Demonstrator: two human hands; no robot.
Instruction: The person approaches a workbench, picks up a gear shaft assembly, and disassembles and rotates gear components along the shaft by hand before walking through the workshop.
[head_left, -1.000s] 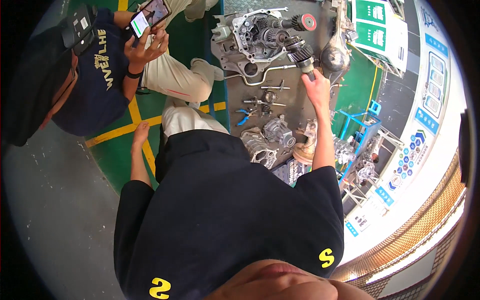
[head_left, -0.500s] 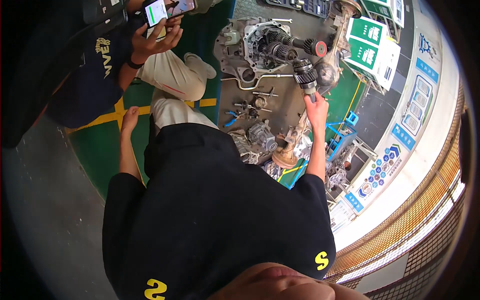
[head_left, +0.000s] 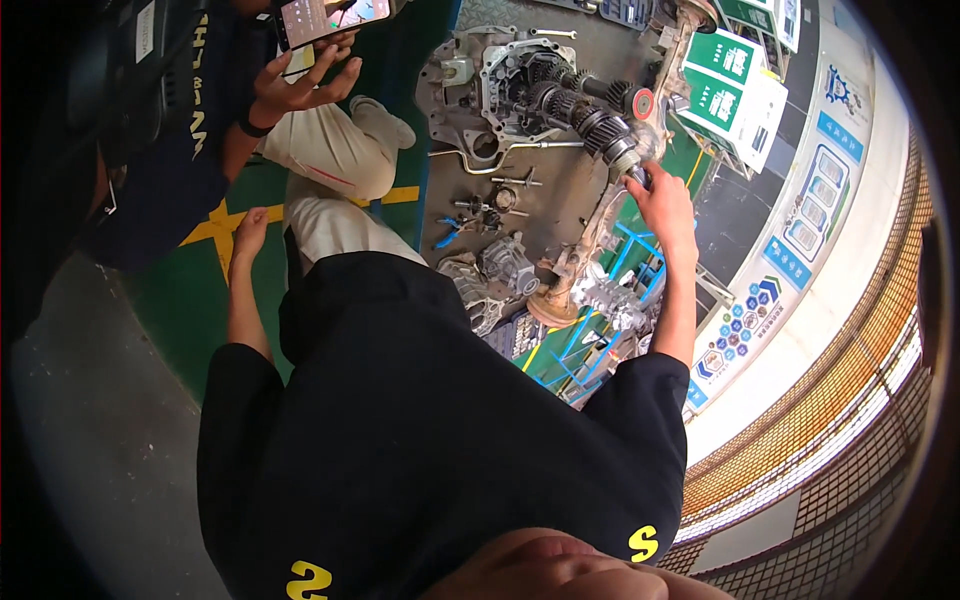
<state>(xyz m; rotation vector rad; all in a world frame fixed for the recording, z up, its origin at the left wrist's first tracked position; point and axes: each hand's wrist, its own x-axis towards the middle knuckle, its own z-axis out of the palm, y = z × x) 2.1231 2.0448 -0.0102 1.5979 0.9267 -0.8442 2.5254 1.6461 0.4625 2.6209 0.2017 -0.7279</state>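
My right hand (head_left: 668,208) is closed round the near end of a gear shaft (head_left: 608,138), a dark metal shaft with toothed gears. The shaft slants up and left, its far end against or over the gears inside an opened gearbox housing (head_left: 458,78); whether they touch I cannot tell. Another gear shaft (head_left: 608,90) with a red-ringed end projects from the housing just beyond it. At my left side, away from the workbench, my left hand (head_left: 250,232) hangs with fingers curled and nothing visible in it.
On the workbench (head_left: 550,215) lie blue-handled pliers (head_left: 452,228), small metal parts and a metal casing (head_left: 508,265). A long rusty axle (head_left: 597,235) runs along its right side. To the left, a person holds a phone (head_left: 335,18). Green-and-white boxes (head_left: 735,100) stand at the far right.
My right hand has moved right, tilting the gear shaft from nearly upright in the picture to a slant toward the housing. The whole view has shifted slightly. My left hand still hangs at my side.
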